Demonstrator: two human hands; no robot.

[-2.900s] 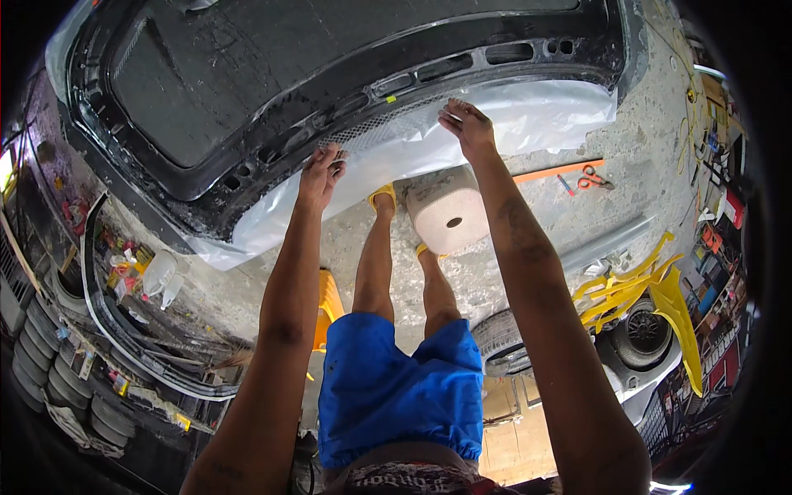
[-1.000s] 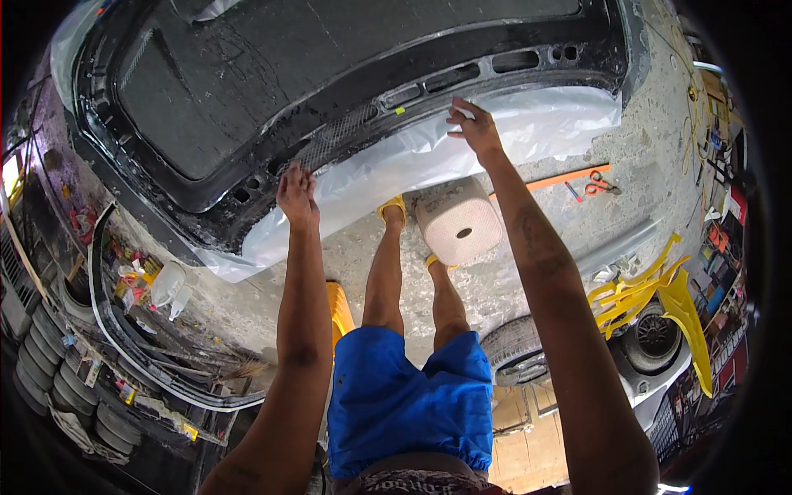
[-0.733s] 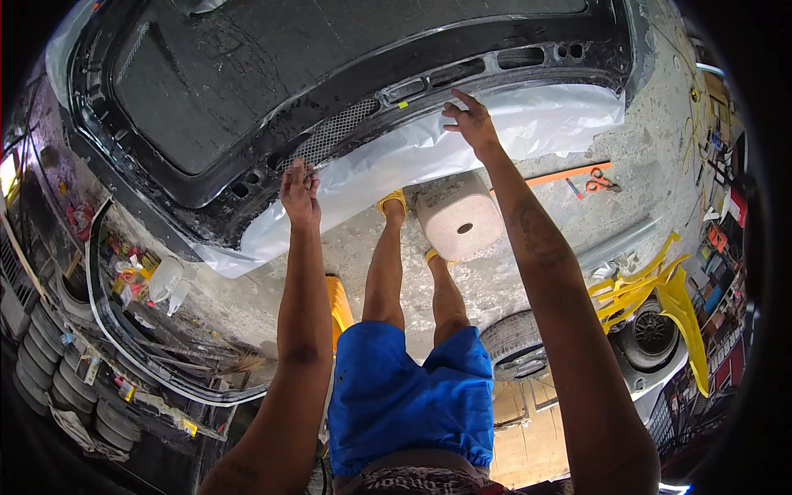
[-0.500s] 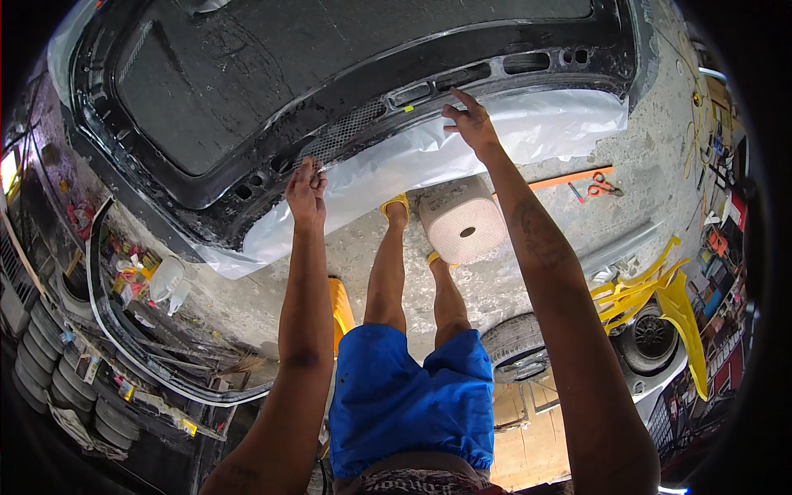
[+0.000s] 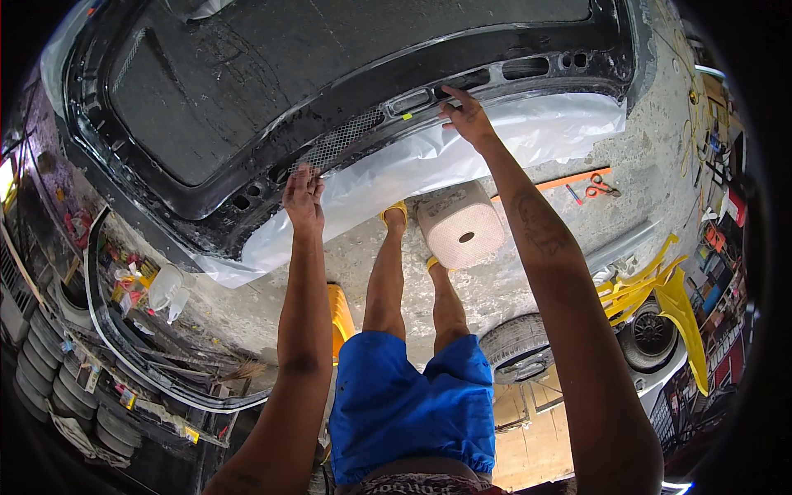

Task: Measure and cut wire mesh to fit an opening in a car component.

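A large black moulded panel (image 5: 346, 45) with slots along its curved lower rim lies on white plastic sheeting (image 5: 536, 124). A silver wire mesh strip (image 5: 334, 140) sits against the slotted rim, beside a small yellow tab (image 5: 407, 116). My left hand (image 5: 304, 198) is at the mesh's left end, fingertips touching or very near it, fingers loosely bent and slightly apart. My right hand (image 5: 467, 120) is open beyond the mesh's right end, fingers spread over the rim by the yellow tab, nothing visible in them.
A pale boxy block (image 5: 458, 223) stands by my feet. Scissors (image 5: 601, 186) and an orange strip (image 5: 553, 177) lie to the right, with yellow panels (image 5: 685, 322) and a tyre (image 5: 516, 338) lower down. A curved trim piece (image 5: 111, 322) and stacked tyres (image 5: 45, 367) are at left.
From 2.9 seconds ago, the mesh has moved up and left onto the rim. My left hand has moved left and down; my right hand has let go and sits slightly higher.
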